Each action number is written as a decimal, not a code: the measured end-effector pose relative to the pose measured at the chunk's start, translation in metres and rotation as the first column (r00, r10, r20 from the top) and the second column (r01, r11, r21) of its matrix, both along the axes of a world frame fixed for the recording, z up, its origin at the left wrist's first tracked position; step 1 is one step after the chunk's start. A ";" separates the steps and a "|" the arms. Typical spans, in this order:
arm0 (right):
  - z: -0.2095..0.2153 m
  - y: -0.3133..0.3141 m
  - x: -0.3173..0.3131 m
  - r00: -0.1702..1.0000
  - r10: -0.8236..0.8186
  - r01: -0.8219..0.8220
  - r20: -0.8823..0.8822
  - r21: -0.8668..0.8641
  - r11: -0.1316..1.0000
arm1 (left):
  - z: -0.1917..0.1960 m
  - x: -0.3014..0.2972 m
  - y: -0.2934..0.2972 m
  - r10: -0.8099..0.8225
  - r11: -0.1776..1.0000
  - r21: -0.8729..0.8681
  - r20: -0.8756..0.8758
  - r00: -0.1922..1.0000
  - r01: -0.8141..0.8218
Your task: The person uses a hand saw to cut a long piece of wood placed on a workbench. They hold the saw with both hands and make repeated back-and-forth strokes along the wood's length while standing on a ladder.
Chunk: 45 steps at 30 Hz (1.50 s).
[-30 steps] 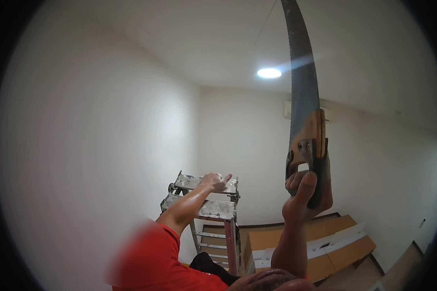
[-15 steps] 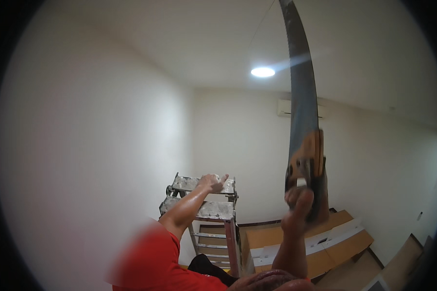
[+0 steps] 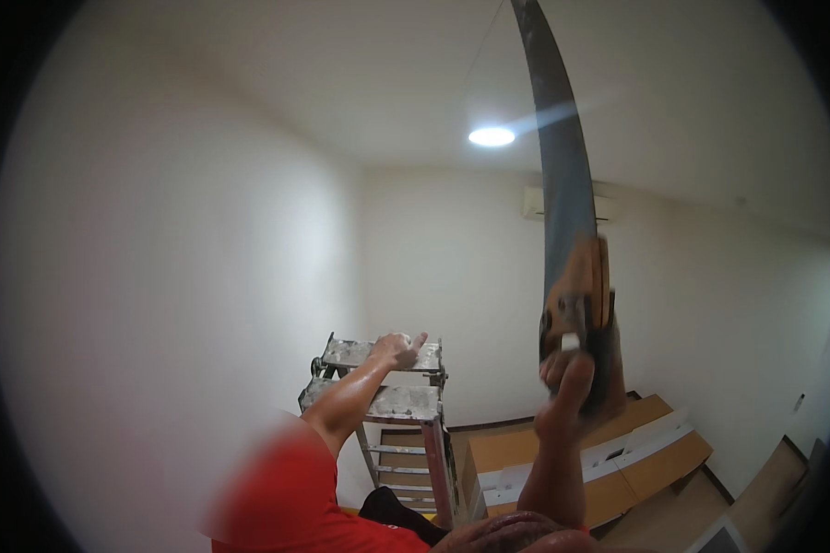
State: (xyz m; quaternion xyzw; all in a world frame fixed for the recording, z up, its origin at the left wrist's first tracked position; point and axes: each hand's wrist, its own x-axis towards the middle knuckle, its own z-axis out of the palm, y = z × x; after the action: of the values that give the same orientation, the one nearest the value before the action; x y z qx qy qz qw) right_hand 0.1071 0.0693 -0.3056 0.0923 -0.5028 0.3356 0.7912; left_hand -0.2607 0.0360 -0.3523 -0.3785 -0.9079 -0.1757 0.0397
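No legible txt, nos. or signs anywhere in view. Red shirt, near side, L of ctr, has a tiny pale mark low down, too small to read. White strip on cardboard box, R side, has a small dark patch; can't tell if print, pic or gap.

My saw shows a blue-grey blade, darker toward its upper end, and an orange-brown handle with black parts; my sleeve is plain red. The stepladder has grey plates blotched with white and a dull-red side rail. A brown carton bears a broad white band, the walls are off-white and the skirting is dark brown.
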 end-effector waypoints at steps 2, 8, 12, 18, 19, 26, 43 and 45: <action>0.014 -0.016 0.003 0.999 0.033 -0.033 -0.007 0.044 0.998 | -0.015 -0.019 -0.002 0.051 0.998 0.033 -0.036 0.998 -0.050; 0.040 -0.014 -0.003 0.997 -0.068 0.069 -0.025 0.009 0.998 | -0.009 -0.010 0.000 0.025 0.999 0.020 -0.002 1.000 -0.025; 0.008 -0.009 -0.004 0.989 -0.143 0.145 -0.027 0.071 0.987 | -0.004 -0.013 0.007 0.027 1.000 -0.002 -0.011 1.000 -0.027; 0.023 -0.009 0.007 0.992 -0.120 0.118 0.024 0.072 0.990 | -0.007 -0.015 -0.001 0.004 1.000 0.023 -0.002 1.000 -0.004; 0.016 -0.008 0.009 0.994 -0.107 0.106 0.005 0.077 0.991 | -0.011 -0.020 -0.001 0.007 0.999 0.035 -0.034 0.999 -0.006; 0.041 -0.017 0.013 0.992 -0.107 0.104 0.072 0.044 0.994 | -0.002 -0.008 0.003 0.008 1.000 0.012 0.012 1.000 -0.008; 0.052 -0.016 0.005 0.980 -0.185 0.182 0.075 0.046 0.982 | 0.001 -0.013 0.002 -0.009 1.000 -0.011 0.023 1.000 0.009; 0.043 -0.007 0.002 0.970 -0.241 0.240 0.019 0.047 0.970 | 0.002 -0.007 0.003 0.004 1.000 0.006 -0.004 1.000 -0.004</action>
State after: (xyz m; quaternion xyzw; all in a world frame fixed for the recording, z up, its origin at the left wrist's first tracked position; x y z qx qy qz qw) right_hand 0.1090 0.0622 -0.2631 0.0441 -0.5271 0.2273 0.8176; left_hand -0.2672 0.0389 -0.3506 -0.3769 -0.9081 -0.1775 0.0428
